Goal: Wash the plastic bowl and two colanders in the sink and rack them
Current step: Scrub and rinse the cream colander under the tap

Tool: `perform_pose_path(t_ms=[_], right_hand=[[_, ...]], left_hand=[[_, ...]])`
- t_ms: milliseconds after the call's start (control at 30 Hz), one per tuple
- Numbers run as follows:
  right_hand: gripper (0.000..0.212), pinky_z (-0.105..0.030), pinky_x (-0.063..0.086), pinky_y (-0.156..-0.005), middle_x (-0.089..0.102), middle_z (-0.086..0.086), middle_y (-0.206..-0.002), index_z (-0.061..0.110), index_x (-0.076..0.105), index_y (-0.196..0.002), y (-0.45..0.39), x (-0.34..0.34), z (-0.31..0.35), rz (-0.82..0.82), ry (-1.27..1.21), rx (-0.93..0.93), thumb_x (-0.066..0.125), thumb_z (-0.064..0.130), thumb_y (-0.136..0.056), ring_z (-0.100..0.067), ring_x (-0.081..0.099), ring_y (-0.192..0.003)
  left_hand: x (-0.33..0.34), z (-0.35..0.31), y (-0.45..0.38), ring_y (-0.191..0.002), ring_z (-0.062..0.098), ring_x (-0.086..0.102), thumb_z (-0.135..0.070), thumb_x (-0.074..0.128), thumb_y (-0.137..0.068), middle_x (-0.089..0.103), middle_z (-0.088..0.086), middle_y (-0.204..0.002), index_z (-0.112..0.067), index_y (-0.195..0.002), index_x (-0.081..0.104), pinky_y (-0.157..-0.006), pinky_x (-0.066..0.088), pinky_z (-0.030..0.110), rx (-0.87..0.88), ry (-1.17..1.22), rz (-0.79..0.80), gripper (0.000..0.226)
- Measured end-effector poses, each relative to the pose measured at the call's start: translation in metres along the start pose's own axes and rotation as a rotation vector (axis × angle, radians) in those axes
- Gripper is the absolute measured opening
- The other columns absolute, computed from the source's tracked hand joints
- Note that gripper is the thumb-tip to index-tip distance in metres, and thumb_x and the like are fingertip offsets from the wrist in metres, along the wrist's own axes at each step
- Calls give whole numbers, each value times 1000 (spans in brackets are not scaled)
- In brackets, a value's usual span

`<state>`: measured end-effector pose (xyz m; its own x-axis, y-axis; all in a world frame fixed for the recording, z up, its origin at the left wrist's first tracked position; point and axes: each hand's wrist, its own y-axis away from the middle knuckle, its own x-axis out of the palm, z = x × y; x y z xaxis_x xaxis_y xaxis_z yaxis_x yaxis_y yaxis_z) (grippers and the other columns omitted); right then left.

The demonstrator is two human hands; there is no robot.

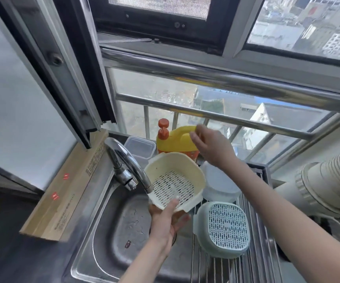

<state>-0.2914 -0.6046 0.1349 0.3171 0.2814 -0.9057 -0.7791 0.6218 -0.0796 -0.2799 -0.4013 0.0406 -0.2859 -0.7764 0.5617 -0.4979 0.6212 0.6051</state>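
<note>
Left hand (pixel 166 221) fingers grip cream colander (pixel 175 180) over sink (pixel 111 231); right hand (pixel 212 146), fingers loosely spread, at twelve o'clock by detergent bottle (pixel 173 141).

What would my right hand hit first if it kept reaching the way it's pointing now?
Most likely the yellow detergent jug: your right hand points up and left, with its fingertips already at the jug's handle. Whether they touch it is unclear from this one view.

A steel sink (pixel 111 237) fills the lower centre of the frame. At lower right, a wire rack (pixel 252 266) carries an upturned green colander (pixel 222 229) and, behind it, a white plastic bowl (pixel 220 184).
</note>
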Motion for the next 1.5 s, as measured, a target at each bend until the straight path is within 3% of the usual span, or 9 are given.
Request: perform_pose_path(t_ms=[133,300,433,567,767,933,1133,1400,1500], right_hand=[[24,-38,47,-70,59,-4,-92,13,53,-98,-48,-8,42,-183,-142,-196,40,33,-98,-21,54,-85],[45,-50,43,-95,62,-2,-120,25,54,-121,-97,24,71,261,-136,-33,27,52,-98,-24,61,-103],[42,-40,48,-88,66,-6,-109,13,65,-104,-100,40,68,299,-71,-60,28,33,-102,-28,59,-100],[38,-37,42,-75,63,-12,-95,9,60,-99,-97,46,63,232,-2,-126,27,28,-103,-32,58,-94],[36,-35,36,-69,60,-13,-111,13,53,-107,-94,58,59,110,169,-178,25,34,-102,-33,57,-101],[37,-36,43,-77,56,3,-84,14,58,-99,-97,44,55,302,-76,-188,27,34,-103,-26,57,-89],[35,-36,38,-66,55,-5,-86,14,51,-107,-97,52,51,241,40,-244,27,39,-102,-22,49,-80],[43,-37,47,-90,61,-11,-115,10,56,-117,-103,32,61,374,-505,9,21,33,-105,-25,58,-102],[52,-36,45,-88,64,-9,-107,9,59,-117,-105,29,56,412,-334,3,19,41,-103,-26,60,-102]], left_hand=[[9,0,-5,-105,32,65,-2,67,-83,61,9,-125,-30,-130,40,-71,59,40,117,-63,-20,61],[10,-11,-16,-89,27,65,-18,78,-73,57,20,-129,-21,-137,37,-62,59,31,58,13,-97,76],[6,-19,-16,-81,30,63,-47,85,-52,56,30,-126,-10,-137,37,-59,56,26,57,-20,-136,105],[6,-18,-13,-86,32,65,-50,77,-54,59,26,-120,-11,-129,40,-58,56,30,107,15,-151,92],[2,-21,-5,-97,30,67,-53,70,-59,64,15,-121,-20,-136,40,-69,57,37,122,-63,-84,89],[4,-30,10,-78,29,66,-55,70,-57,64,25,-113,-10,-128,47,-59,57,34,34,-40,-86,87],[3,-37,16,-72,30,67,-51,69,-70,66,27,-110,-8,-128,48,-56,56,32,-40,-81,-91,75],[5,-49,26,-64,26,66,-44,65,-80,67,22,-97,-10,-127,48,-57,58,32,-96,-92,-73,60],[7,-52,27,-63,26,66,-42,65,-81,67,22,-99,-11,-126,48,-58,58,31,-97,-93,-85,58]])
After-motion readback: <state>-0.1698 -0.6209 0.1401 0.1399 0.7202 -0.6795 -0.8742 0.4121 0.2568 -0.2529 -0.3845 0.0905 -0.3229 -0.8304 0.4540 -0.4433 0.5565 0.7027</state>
